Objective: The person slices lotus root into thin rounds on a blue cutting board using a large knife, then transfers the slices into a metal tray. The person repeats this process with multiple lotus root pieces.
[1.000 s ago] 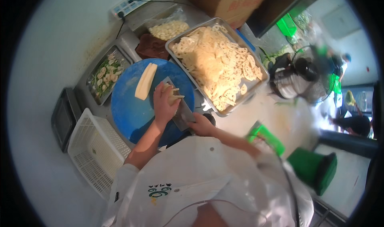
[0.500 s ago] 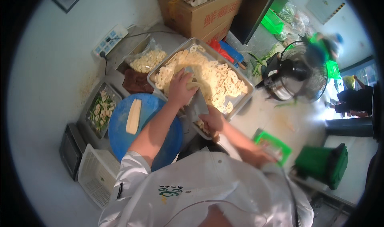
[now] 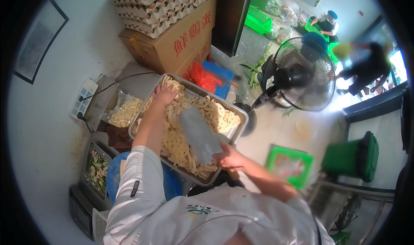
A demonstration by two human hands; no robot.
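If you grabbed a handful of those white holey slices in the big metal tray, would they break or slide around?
The lotus root slices look thin and full of holes, so they would probably snap if squeezed hard. They look pale and a bit wet, so likely slippery. They lie loosely heaped in the metal tray, where the left hand rests on them, so some would probably tumble off a handful.

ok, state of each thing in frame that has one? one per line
left hand: open, resting on the lotus root slices at the tray's far corner
right hand: closed on the cleaver
cleaver: held flat over the tray
metal tray: heaped with lotus root slices
fan: upright; spinning or not, cannot tell
cardboard box: closed, egg trays stacked on top
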